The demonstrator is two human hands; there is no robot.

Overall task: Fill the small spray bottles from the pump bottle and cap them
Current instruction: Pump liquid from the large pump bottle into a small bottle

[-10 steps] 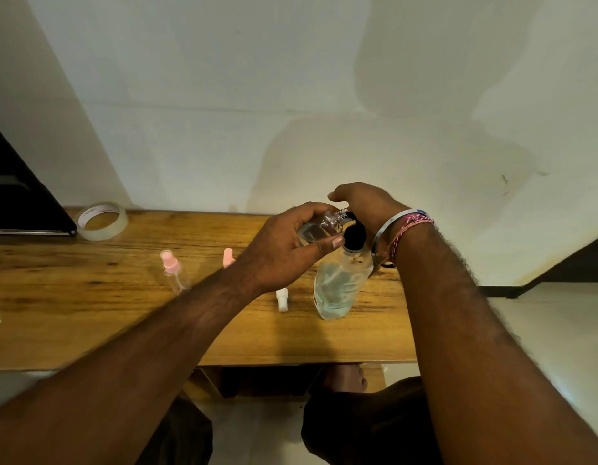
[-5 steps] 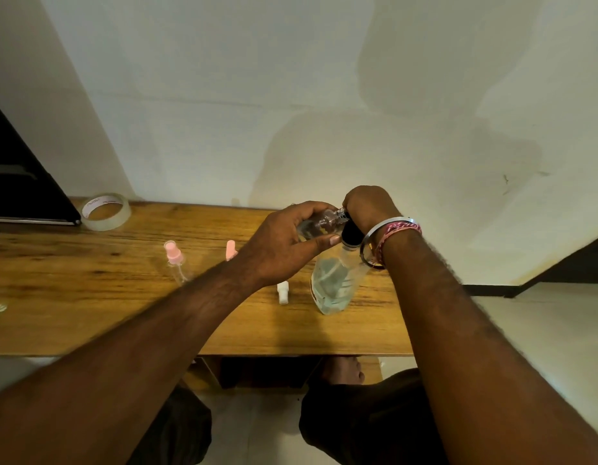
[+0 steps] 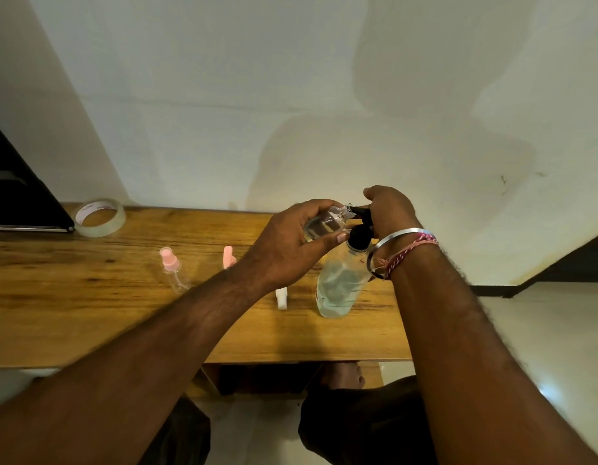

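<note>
Left hand [image 3: 284, 245], forearm reaching in from the lower left, grips a small spray bottle [image 3: 326, 223] tilted with its open neck at the black nozzle of the pump bottle [image 3: 338, 283]. Right hand [image 3: 390, 209] rests curled over the pump head (grip partly hidden). The pump bottle stands near the right edge of the wooden table [image 3: 89, 297]; bare wood lies between a capped pink bottle [image 3: 172, 268] and the near edge.

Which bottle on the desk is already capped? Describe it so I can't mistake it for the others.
On the wooden desk, look right of the tape roll that sits by the wall and nearer the front edge. The capped spray bottle stands alone there, left of the left hand. It is small, clear and wears a pink sprayer top, unlike the large black-pumped pump bottle on the right.
</note>
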